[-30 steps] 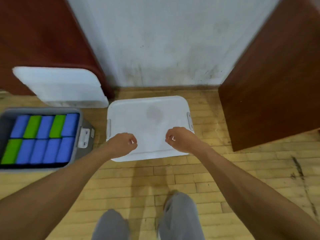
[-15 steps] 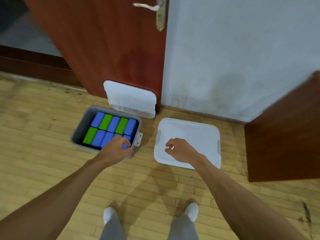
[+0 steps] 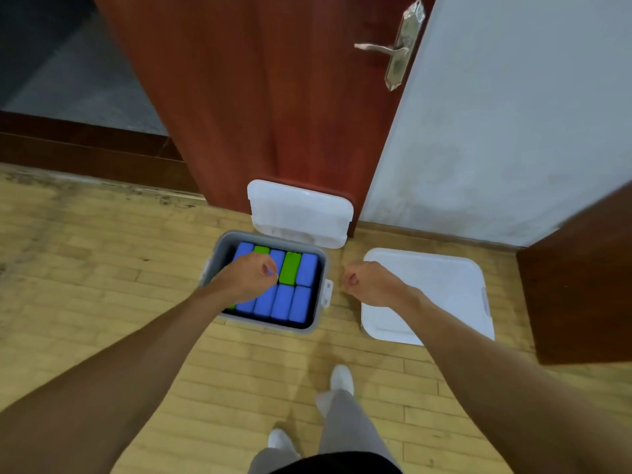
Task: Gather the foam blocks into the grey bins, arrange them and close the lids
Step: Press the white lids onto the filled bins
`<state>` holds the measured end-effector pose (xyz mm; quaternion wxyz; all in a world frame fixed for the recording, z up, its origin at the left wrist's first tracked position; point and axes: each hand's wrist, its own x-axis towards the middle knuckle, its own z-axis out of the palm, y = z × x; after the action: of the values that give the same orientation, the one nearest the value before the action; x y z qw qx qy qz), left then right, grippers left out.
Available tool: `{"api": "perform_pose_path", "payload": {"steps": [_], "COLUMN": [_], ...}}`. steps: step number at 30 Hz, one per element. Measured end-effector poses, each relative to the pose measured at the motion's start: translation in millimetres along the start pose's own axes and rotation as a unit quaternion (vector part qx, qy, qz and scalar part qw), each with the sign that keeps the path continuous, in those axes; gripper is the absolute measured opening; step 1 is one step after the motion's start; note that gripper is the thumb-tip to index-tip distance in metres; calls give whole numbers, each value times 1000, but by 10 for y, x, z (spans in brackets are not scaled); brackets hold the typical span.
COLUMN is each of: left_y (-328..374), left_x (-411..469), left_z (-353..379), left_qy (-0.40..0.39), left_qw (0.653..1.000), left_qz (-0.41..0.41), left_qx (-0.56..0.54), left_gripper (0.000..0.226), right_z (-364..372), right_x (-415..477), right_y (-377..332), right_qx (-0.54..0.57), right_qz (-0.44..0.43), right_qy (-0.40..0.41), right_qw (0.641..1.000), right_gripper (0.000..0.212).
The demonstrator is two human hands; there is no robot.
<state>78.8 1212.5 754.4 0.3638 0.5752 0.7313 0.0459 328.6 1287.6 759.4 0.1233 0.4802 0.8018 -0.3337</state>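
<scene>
An open grey bin (image 3: 317, 323) stands on the wooden floor, packed with blue foam blocks (image 3: 301, 302) and a few green ones (image 3: 290, 268) in two rows. Its white lid (image 3: 301, 213) leans against the door behind it. To the right sits a second bin with its white lid (image 3: 434, 285) on. My left hand (image 3: 248, 278) hovers over the left part of the open bin with fingers curled, hiding some blocks; it holds nothing I can see. My right hand (image 3: 372, 283) is between the two bins, fingers curled and holding nothing.
A red-brown door (image 3: 273, 97) with a metal handle (image 3: 393, 53) stands open behind the bins, beside a white wall (image 3: 513, 131). A dark brown panel (image 3: 581, 285) juts in at the right. My feet (image 3: 342, 378) stand on the floor just in front.
The view has swung left from the closed bin toward the open one. My left hand moved over the blocks and my right hand left the closed lid.
</scene>
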Motion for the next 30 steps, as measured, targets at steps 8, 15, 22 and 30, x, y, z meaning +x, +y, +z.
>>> {"api": "perform_pose_path", "payload": {"steps": [8,15,22,30], "left_y": [233,322,-35,-1085], "left_x": [1233,2803,4321,6017], "left_z": [-518,-816,-533,549], "left_qy": [-19,-45,-21,5], "left_qw": [998,995,980,980], "left_qz": [-7,-31,23,42], "left_qx": [56,87,197,196], "left_gripper": [18,17,31,50], "right_z": [-340,-786,-730,216], "right_x": [1167,2584,3907,5579], "right_y": [265,729,1231,1801], "right_qx": [30,60,38,-23], "right_qz": [9,25,28,34], "right_qy": [-9,-36,-5,42], "right_qw": [999,997,999,998], "right_gripper": [25,21,18,46]}}
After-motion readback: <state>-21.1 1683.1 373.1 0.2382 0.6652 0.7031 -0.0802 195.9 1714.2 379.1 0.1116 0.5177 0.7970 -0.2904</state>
